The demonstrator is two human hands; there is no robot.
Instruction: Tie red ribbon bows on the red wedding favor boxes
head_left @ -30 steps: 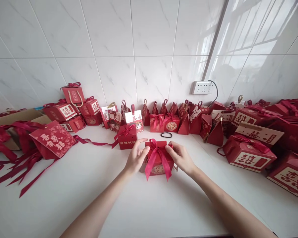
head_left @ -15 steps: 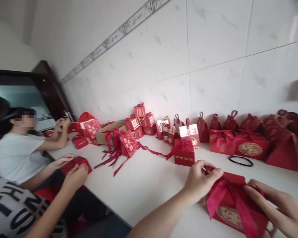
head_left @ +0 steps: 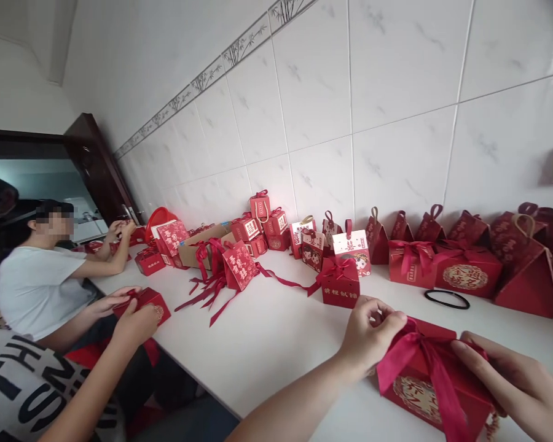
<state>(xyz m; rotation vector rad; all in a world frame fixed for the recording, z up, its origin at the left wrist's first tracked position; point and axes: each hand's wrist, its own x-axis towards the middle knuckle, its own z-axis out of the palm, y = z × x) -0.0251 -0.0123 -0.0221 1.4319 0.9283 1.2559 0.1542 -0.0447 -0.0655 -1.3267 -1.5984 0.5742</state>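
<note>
A red gift box (head_left: 431,393) with gold print stands on the white counter (head_left: 276,344) at the lower right. A dark pink ribbon bow (head_left: 421,359) is tied across its top. My left hand (head_left: 371,334) pinches the left loop of the bow, fingers closed on it. My right hand (head_left: 518,383) lies on the box's right end, fingers curled around its top edge. A black hair tie (head_left: 447,299) lies just behind the box.
Many red gift boxes (head_left: 465,270) line the tiled wall, with loose ribbons (head_left: 212,288) and a cardboard box (head_left: 200,242) further left. A small bowed box (head_left: 340,281) stands near my left hand. Two other people at the left handle a red box (head_left: 145,304).
My view has swung left since a second ago, bringing two other people into sight. My hands stay on the box and bow; the left fingers have shifted slightly on the ribbon loop.
</note>
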